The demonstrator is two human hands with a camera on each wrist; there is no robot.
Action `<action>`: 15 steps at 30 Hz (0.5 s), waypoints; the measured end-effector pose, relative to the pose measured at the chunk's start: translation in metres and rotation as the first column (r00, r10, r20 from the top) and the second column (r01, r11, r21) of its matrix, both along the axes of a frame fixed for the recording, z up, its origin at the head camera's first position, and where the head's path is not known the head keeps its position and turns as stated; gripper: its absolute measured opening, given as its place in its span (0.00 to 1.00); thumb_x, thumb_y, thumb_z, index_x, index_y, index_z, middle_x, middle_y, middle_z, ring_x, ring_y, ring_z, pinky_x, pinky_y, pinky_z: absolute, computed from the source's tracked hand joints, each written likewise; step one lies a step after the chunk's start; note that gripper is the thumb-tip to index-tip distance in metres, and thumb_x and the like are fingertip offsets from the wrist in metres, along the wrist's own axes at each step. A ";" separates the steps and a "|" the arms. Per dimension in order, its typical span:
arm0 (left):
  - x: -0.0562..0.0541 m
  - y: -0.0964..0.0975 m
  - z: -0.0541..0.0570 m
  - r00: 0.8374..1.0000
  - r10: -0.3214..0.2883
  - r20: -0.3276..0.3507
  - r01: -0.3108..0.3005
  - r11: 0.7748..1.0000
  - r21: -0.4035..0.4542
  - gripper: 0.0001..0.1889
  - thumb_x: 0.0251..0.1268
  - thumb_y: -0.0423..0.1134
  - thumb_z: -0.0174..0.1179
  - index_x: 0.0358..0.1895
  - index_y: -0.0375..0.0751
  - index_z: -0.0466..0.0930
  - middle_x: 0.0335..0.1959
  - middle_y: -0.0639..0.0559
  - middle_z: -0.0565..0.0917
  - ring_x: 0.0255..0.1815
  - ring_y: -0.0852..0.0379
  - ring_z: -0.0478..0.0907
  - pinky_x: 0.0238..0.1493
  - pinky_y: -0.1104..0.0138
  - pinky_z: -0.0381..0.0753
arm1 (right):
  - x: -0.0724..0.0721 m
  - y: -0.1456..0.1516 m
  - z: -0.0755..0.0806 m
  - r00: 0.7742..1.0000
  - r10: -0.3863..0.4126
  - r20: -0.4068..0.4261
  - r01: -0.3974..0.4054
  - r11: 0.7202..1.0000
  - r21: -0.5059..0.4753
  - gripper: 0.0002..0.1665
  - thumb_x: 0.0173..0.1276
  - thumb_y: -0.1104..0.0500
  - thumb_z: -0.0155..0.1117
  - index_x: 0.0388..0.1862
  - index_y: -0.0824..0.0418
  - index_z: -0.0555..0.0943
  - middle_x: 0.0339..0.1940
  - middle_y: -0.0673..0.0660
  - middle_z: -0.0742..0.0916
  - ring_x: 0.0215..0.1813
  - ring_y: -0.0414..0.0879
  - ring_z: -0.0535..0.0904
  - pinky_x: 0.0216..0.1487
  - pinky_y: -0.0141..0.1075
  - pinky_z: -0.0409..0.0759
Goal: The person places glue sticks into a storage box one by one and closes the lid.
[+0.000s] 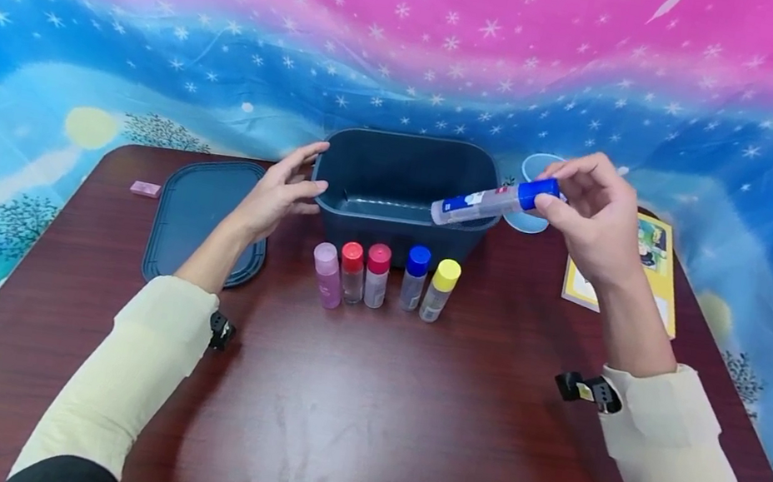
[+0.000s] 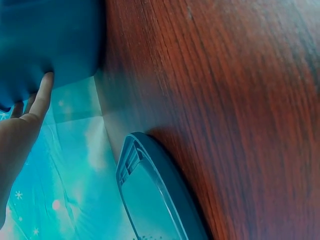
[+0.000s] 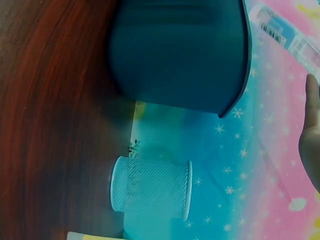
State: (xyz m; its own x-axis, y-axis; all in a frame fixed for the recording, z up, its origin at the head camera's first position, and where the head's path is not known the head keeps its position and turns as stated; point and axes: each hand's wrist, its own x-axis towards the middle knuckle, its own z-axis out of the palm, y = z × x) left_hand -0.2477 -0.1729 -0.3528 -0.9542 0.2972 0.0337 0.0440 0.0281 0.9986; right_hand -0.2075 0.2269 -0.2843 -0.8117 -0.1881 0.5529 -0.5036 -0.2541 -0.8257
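My right hand (image 1: 599,216) pinches a clear plastic tube with a blue cap (image 1: 487,201) by its capped end. The tube tilts down to the left, its clear end over the right front rim of a dark storage bin (image 1: 403,231). In the right wrist view, the tube's label and barcode show beside the bin's wall. My left hand (image 1: 282,189) rests against the bin's left side, fingers spread and fairly straight, tips right at the rim. In the left wrist view, a finger (image 2: 44,95) touches the outer wall.
Several small capped bottles (image 1: 376,277) stand in a row before the bin. Left lies the bin's dark lid (image 1: 196,215), with a pink eraser-like block (image 1: 146,189) beside it. Right of the bin are a light blue mesh cup (image 3: 152,189) and a yellow book (image 1: 666,273). A patterned cloth (image 1: 416,52) hangs behind.
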 end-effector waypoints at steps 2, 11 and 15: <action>0.000 -0.001 0.000 1.000 -0.008 -0.001 0.008 1.000 0.002 0.34 0.76 0.37 0.53 0.82 0.51 0.53 0.81 0.47 0.52 0.76 0.40 0.60 0.68 0.40 0.69 | -0.002 -0.004 0.004 0.999 -0.043 0.008 0.043 0.999 0.012 0.11 0.61 0.80 0.60 0.43 0.77 0.77 0.44 0.64 0.83 0.49 0.55 0.79 0.43 0.38 0.88; 0.000 -0.002 -0.001 1.000 -0.006 -0.006 0.006 1.000 0.013 0.34 0.77 0.36 0.52 0.82 0.50 0.53 0.81 0.47 0.52 0.77 0.42 0.58 0.68 0.39 0.68 | -0.018 -0.025 0.013 0.989 -0.127 0.082 0.123 0.991 0.051 0.12 0.64 0.75 0.67 0.46 0.68 0.82 0.43 0.61 0.83 0.49 0.52 0.81 0.44 0.36 0.87; 0.000 -0.002 0.000 1.000 0.002 -0.008 -0.002 1.000 0.015 0.34 0.76 0.35 0.53 0.81 0.50 0.54 0.81 0.47 0.53 0.76 0.43 0.60 0.67 0.40 0.69 | -0.024 -0.032 0.014 0.987 -0.139 0.082 0.134 0.989 0.070 0.12 0.64 0.73 0.69 0.46 0.68 0.82 0.41 0.61 0.83 0.47 0.52 0.82 0.44 0.36 0.87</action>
State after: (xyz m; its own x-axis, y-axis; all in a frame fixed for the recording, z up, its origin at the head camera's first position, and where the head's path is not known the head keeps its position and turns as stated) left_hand -0.2479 -0.1753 -0.3528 -0.9544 0.2949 0.0459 0.0522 0.0134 0.9985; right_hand -0.2318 0.1951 -0.2700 -0.8763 -0.1050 0.4701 -0.4560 -0.1333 -0.8799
